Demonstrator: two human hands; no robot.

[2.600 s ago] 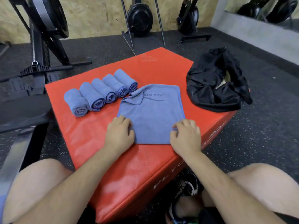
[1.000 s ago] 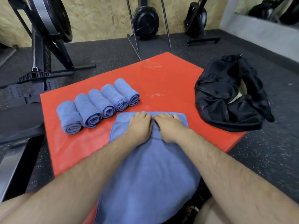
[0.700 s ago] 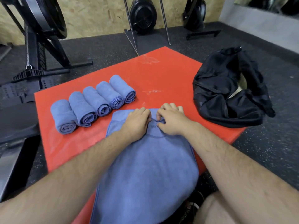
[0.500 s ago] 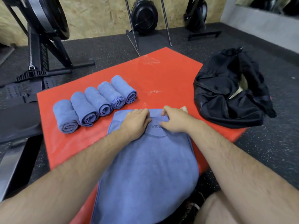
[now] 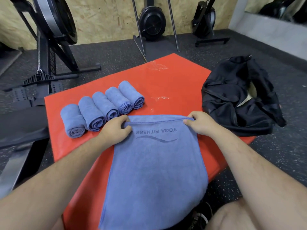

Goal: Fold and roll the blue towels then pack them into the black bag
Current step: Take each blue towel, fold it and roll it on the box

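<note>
The blue towel [image 5: 156,171] lies on the red box [image 5: 174,83], its near end hanging off the edge. Five rolled towels [image 5: 101,108] sit to its left, the black bag [image 5: 232,100] on its right. Rowing machines [image 5: 49,30] stand on the dark gym floor [image 5: 116,52]. My left hand [image 5: 114,130] and right hand [image 5: 201,122] each pinch a far corner.

Rolled towels [image 5: 103,105] lie left of the spread towel [image 5: 156,171] on the box [image 5: 174,83]; bag [image 5: 232,100] right, perhaps overhanging.
</note>
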